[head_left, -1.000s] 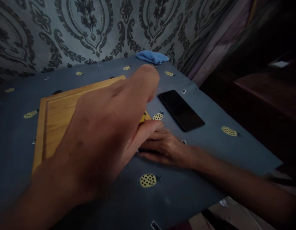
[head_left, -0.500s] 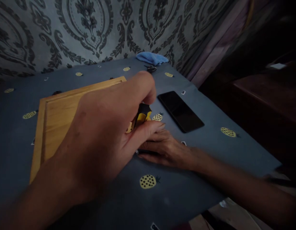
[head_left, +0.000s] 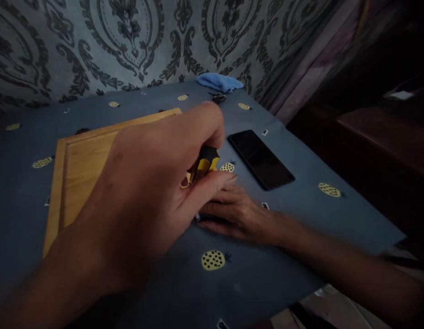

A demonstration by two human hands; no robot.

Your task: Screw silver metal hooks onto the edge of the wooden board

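Observation:
My left hand (head_left: 146, 201) fills the middle of the view, raised close to the camera, its fingers closed round a yellow and black tool handle (head_left: 204, 165). My right hand (head_left: 234, 212) lies low on the blue pineapple-print cloth (head_left: 301, 214) just right of a wooden board (head_left: 84, 164), fingers curled over something small and dark that I cannot make out. The left hand hides most of the board's right side and whatever lies under the tool.
A black phone (head_left: 260, 158) lies face up on the cloth to the right of my hands. A blue rag (head_left: 218, 82) and a small dark object (head_left: 217, 97) sit at the far edge by the patterned wall. The cloth's right edge drops off to a dark room.
My left hand has curled its fingers closed and the yellow and black handle has come into sight in its grip. My right hand has stayed in place.

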